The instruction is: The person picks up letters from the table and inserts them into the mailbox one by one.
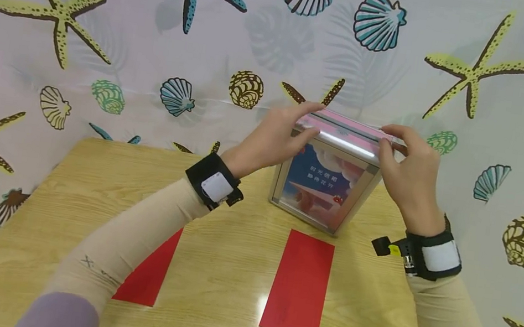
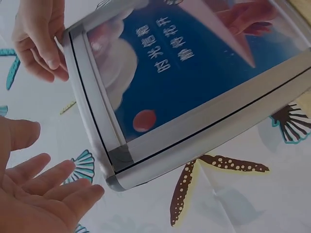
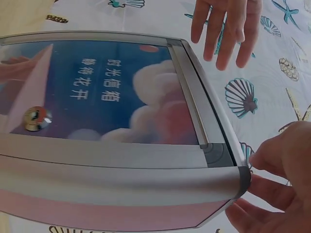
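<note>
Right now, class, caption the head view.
Left hand and right hand flank a pink-topped, silver-framed box on a tan wood-grain table.

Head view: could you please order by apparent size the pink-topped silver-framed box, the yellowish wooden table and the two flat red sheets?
1. Yellowish wooden table
2. Pink-topped silver-framed box
3. Flat red right sheet

Not ranked: flat red left sheet; the beige left sleeve partly hides it.

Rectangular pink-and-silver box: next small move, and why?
Probably ease the right hand off the pink-and-silver box: the box appears to rest on the pale wooden table, and the left hand looks open, not gripping it.
</note>
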Demonstrator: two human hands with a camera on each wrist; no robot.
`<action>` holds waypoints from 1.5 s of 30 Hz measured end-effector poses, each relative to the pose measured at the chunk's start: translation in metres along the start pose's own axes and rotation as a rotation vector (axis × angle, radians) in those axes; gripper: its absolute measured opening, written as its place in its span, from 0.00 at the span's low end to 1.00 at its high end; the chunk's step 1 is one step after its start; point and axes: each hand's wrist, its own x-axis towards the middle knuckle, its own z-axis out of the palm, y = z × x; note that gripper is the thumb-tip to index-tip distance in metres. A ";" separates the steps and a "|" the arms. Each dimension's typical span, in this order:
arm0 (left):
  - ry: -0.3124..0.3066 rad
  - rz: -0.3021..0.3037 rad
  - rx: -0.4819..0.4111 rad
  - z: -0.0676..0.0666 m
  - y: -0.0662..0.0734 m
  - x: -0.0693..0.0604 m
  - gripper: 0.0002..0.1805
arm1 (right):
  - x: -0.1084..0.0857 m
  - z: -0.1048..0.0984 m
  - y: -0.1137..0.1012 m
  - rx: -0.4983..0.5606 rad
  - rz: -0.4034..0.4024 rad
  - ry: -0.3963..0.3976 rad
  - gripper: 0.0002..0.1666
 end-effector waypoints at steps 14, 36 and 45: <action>-0.240 -0.213 0.243 0.017 0.008 -0.115 0.46 | -0.076 -0.011 -0.009 -0.005 -0.091 -0.074 0.33; -0.549 -0.581 0.375 0.051 -0.014 -0.252 0.60 | -0.197 0.009 0.010 -0.133 0.227 -0.854 0.67; -0.584 -0.583 0.329 0.057 -0.021 -0.271 0.59 | -0.202 0.031 0.023 -0.148 0.349 -0.903 0.69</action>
